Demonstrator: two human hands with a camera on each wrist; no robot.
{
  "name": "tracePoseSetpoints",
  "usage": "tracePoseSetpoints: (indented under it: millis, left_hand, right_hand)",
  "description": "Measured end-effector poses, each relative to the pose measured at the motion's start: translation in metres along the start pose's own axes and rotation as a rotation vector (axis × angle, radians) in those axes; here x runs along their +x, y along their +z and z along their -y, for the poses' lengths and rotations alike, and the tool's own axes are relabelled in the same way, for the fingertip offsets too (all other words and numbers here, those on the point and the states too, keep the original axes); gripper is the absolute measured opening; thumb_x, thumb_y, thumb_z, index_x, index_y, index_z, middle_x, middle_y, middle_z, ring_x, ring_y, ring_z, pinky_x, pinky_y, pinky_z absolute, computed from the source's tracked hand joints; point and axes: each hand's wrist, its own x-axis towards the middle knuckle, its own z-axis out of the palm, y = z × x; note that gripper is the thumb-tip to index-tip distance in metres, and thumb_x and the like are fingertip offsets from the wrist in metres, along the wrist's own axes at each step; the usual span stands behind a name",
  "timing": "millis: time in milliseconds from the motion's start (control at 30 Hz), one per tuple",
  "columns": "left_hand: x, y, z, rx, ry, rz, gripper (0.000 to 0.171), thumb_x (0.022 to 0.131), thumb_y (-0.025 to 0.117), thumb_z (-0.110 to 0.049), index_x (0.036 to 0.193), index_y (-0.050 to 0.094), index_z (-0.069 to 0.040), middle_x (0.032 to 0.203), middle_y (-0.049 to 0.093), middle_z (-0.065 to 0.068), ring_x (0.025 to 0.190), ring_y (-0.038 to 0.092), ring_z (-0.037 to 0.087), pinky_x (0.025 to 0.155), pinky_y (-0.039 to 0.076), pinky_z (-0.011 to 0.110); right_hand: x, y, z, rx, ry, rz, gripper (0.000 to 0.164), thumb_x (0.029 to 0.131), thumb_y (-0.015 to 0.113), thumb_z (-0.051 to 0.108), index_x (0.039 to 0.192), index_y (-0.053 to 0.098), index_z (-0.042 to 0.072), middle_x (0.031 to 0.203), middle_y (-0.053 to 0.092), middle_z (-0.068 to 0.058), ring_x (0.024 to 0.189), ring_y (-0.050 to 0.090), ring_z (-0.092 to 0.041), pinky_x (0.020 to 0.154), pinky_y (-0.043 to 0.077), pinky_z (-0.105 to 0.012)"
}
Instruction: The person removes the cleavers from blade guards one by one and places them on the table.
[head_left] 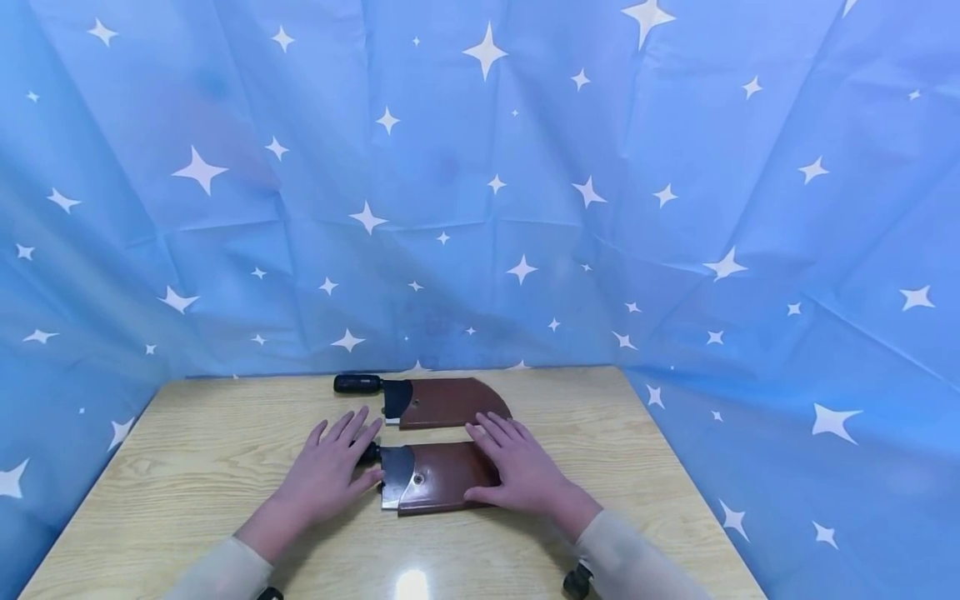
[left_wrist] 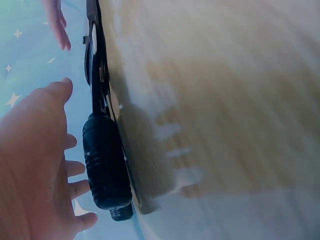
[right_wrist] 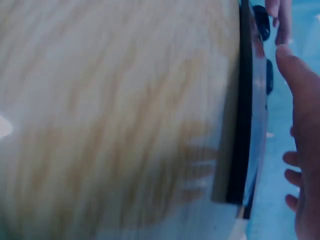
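Note:
Two cleavers in brown sheaths lie one behind the other, handles to the left. Over the black handle (left_wrist: 105, 160) of the near cleaver (head_left: 438, 483) hovers my left hand (head_left: 326, 475), its fingers spread and a gap showing beneath it in the left wrist view. My right hand (head_left: 525, 471) is held over the right end of the same sheath, fingers extended; the right wrist view shows it apart from the sheath (right_wrist: 242, 125). The far cleaver (head_left: 446, 402) lies just beyond my fingertips. Most of the near handle is hidden by my left hand in the head view.
Both cleavers are on a light wood-grain table (head_left: 202, 442). A blue curtain (head_left: 450, 275) with white stars hangs behind and along the sides. The far cleaver's black handle (head_left: 357, 383) lies near the back edge.

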Motion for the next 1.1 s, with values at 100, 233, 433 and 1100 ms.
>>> tracePoseSetpoints:
  millis: [100, 233, 433, 1100]
  left_hand:
    - [0.001, 0.0, -0.002, -0.011, -0.007, 0.025, 0.082, 0.104, 0.069, -0.06, 0.167, 0.049, -0.011, 0.171, 0.044, 0.022, 0.155, 0.045, 0.046, 0.123, 0.032, 0.072]
    - [0.003, 0.001, -0.003, -0.013, -0.017, 0.061, 0.079, 0.105, 0.07, -0.057, 0.164, 0.052, -0.008, 0.167, 0.049, 0.022, 0.152, 0.048, 0.045, 0.122, 0.034, 0.071]
    - [0.005, 0.001, -0.003, -0.044, -0.026, 0.073, 0.074, 0.105, 0.073, -0.052, 0.159, 0.055, -0.005, 0.161, 0.055, 0.022, 0.145, 0.054, 0.044, 0.118, 0.04, 0.069]
    - [0.018, 0.003, 0.011, -0.225, -0.063, 0.072, 0.037, 0.102, 0.082, -0.033, 0.131, 0.074, -0.014, 0.119, 0.07, 0.004, 0.11, 0.068, 0.028, 0.089, 0.056, 0.056]
  right_hand:
    - [0.004, 0.004, 0.007, 0.01, -0.01, 0.021, 0.111, 0.093, 0.063, 0.085, 0.176, 0.032, 0.019, 0.18, 0.031, -0.013, 0.165, 0.028, -0.039, 0.13, 0.027, -0.059]
    - [0.01, 0.006, 0.014, 0.034, -0.032, 0.034, 0.114, 0.091, 0.064, 0.088, 0.175, 0.034, 0.018, 0.179, 0.033, -0.015, 0.164, 0.032, -0.039, 0.13, 0.028, -0.057]
    - [0.015, 0.01, 0.02, 0.062, -0.049, 0.034, 0.115, 0.088, 0.067, 0.089, 0.174, 0.036, 0.02, 0.176, 0.038, -0.012, 0.161, 0.038, -0.034, 0.129, 0.031, -0.056]
    - [0.023, 0.023, 0.021, 0.107, -0.041, 0.058, 0.125, 0.08, 0.073, 0.092, 0.17, 0.041, 0.012, 0.165, 0.047, -0.005, 0.154, 0.042, -0.025, 0.129, 0.033, -0.047]
